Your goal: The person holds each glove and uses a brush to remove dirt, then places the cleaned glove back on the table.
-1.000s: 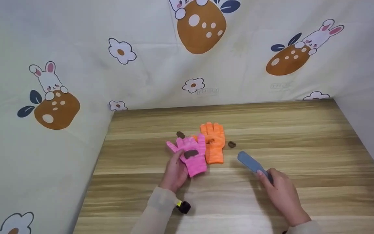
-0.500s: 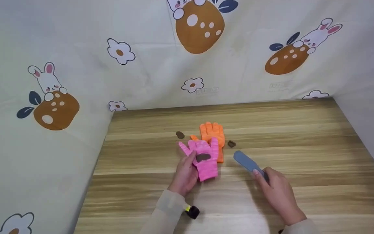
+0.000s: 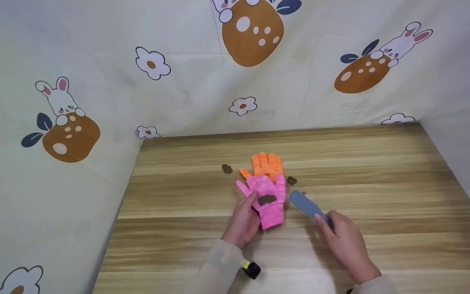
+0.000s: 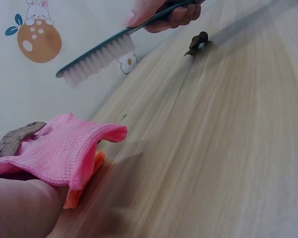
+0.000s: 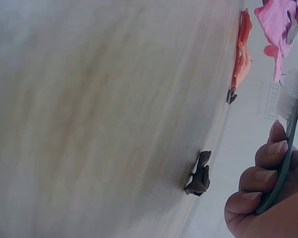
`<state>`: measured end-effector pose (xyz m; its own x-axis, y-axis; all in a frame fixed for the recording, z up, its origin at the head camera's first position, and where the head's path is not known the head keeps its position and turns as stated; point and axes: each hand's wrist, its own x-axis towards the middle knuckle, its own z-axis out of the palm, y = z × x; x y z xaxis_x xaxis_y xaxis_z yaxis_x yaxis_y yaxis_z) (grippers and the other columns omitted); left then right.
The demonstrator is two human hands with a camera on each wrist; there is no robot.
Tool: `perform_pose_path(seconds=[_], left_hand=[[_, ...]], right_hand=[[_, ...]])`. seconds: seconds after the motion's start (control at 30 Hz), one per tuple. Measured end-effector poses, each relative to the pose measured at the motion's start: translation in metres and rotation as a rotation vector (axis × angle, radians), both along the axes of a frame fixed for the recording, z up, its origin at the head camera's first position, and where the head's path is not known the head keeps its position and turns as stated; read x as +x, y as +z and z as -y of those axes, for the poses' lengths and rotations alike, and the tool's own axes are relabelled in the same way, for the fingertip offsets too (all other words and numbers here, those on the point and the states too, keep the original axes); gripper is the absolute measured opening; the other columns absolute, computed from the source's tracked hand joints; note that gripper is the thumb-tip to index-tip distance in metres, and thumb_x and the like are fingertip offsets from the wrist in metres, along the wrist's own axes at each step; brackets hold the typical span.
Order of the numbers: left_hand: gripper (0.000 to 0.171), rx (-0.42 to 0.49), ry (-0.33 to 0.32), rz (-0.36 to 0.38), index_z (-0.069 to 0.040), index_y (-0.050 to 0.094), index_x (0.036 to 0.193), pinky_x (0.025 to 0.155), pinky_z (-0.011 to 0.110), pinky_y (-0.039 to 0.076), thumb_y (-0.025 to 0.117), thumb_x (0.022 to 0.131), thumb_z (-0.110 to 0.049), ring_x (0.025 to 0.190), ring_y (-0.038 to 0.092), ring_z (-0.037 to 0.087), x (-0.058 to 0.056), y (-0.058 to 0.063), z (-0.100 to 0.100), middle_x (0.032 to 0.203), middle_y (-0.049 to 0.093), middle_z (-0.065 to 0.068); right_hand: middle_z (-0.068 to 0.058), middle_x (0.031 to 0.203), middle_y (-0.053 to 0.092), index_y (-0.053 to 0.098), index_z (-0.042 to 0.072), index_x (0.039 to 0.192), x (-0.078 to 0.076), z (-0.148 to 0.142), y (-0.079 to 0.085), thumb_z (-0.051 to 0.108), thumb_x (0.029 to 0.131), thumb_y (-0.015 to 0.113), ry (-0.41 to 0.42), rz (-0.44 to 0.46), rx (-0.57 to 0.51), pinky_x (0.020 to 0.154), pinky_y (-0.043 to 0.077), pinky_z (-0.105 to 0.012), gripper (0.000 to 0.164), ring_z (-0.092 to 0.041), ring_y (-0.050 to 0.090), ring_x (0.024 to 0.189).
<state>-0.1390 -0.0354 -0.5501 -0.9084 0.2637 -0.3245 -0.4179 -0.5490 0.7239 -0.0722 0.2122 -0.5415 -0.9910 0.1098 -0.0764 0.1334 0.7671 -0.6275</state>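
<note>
My left hand [image 3: 243, 222] holds a pink knit glove [image 3: 271, 215] above the table, thumb on top at its edge and the other fingers hidden beneath. A brown, clay-like patch [image 3: 267, 199] sticks to the glove's palm. My right hand [image 3: 348, 245] grips a grey-blue brush [image 3: 303, 203] by its handle. White bristles [image 4: 102, 58] face down in the left wrist view, and the brush head is apart from the pink glove, to its right. Behind the pink glove lies an orange glove [image 3: 268, 164], partly covered by it in the head view.
Small brown lumps lie on the wooden table [image 3: 169, 196]: one [image 3: 227, 168] left of the orange glove, another [image 3: 292, 180] to its right. A larger dark brown lump [image 5: 199, 176] shows near the right hand in the right wrist view. A printed cloth [image 3: 190, 81] hangs behind.
My left hand has carried the pink glove to the right, across the front of the orange glove. The brush in my right hand has shifted slightly left, narrowing the gap.
</note>
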Motion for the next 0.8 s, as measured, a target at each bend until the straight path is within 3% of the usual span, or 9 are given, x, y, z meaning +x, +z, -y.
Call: perform_pose_path(seconds=[0.3,0.63,0.8], left_hand=[[0.041,0.02,-0.041,-0.024,0.001,0.056,0.132,0.113,0.034,0.044,0.042,0.108,-0.03,0.123,0.059,0.016,0.007,0.002,-0.017,0.126,0.064,0.005],[0.032,0.022,-0.049,0.051,-0.006,0.059,0.127,0.091,0.027,0.051,0.044,0.107,-0.027,0.103,0.061,0.013,0.016,0.004,-0.035,0.113,0.069,-0.001],[0.039,0.06,-0.066,0.079,-0.006,0.055,0.135,0.096,0.028,0.049,0.042,0.108,-0.031,0.107,0.06,0.014,0.019,0.006,-0.039,0.12,0.067,0.0]], right_hand=[[-0.003,0.074,0.051,0.06,0.012,0.086,-0.001,0.008,0.0,0.056,0.102,0.05,0.011,-0.004,-0.008,0.059,0.036,-0.028,0.048,-0.017,0.046,0.067],[-0.003,0.075,0.052,0.059,0.013,0.084,0.001,0.018,0.006,0.053,0.101,0.053,0.043,-0.052,-0.018,0.064,0.039,-0.03,0.043,-0.019,0.047,0.072],[-0.003,0.074,0.052,0.06,0.012,0.086,0.0,0.024,0.01,0.052,0.101,0.054,0.045,-0.046,-0.025,0.064,0.039,-0.03,0.043,-0.018,0.046,0.071]])
